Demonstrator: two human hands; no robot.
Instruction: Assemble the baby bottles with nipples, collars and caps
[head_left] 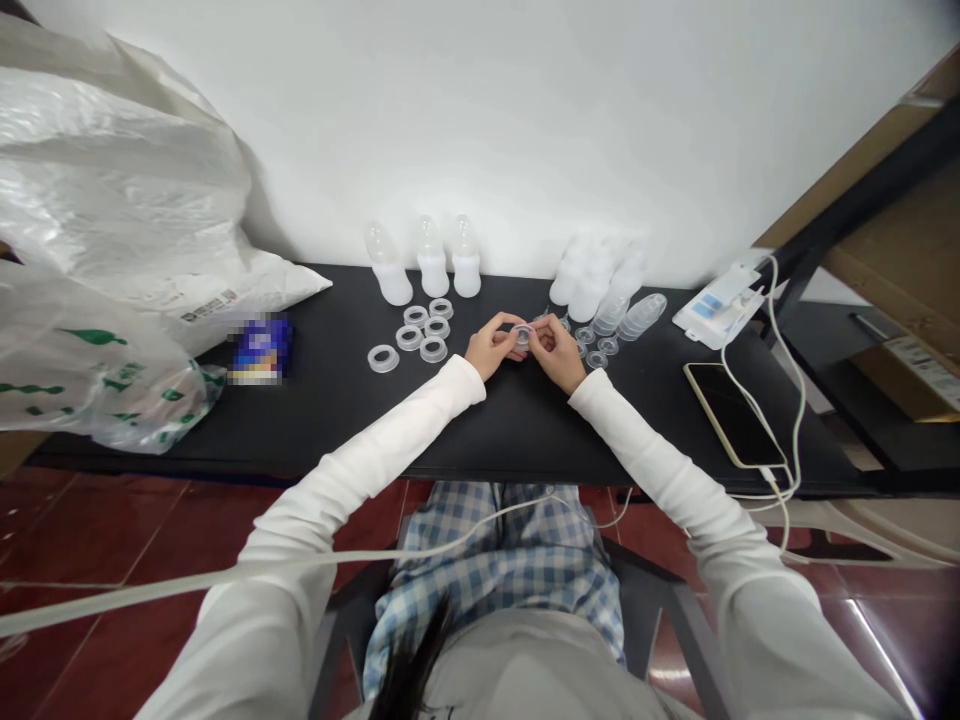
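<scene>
Surface: a black table (525, 430) pushed against a white wall (525, 120), with red floor tiles (112, 520) below its near edge.
Clock centre: the spot where my two hands meet, twelve o'clock pointing at the wall.
Left hand (492, 348): resting on the table at nine o'clock, fingers curled in and pinching one side of a clear ring (523, 335).
Right hand (559, 353): at three o'clock, touching the left at the fingertips, fingers closed on the other side of the same ring.
Clear ring: held between both sets of my fingertips just above the tabletop; small and partly hidden, so I cannot tell its exact shape.
Loose rings (425, 328): a cluster lying flat near ten o'clock, one stray ring (383, 358) further out at nine.
Standing bottles (431, 262): three translucent ones upright by the wall at eleven o'clock.
Lying bottles (600, 285): a pile on its side at one o'clock, stacked caps (642, 316) just beside it.
Small discs (597, 358): scattered near my right hand at two to three o'clock.
Phone (733, 412): screen up at four o'clock, well apart, a white cable (789, 400) plugged in.
Plastic bags (112, 200): heaped at the table's far left, nine to ten o'clock.
Blue packet (261, 350): near the bags at nine o'clock, blurred.
</scene>
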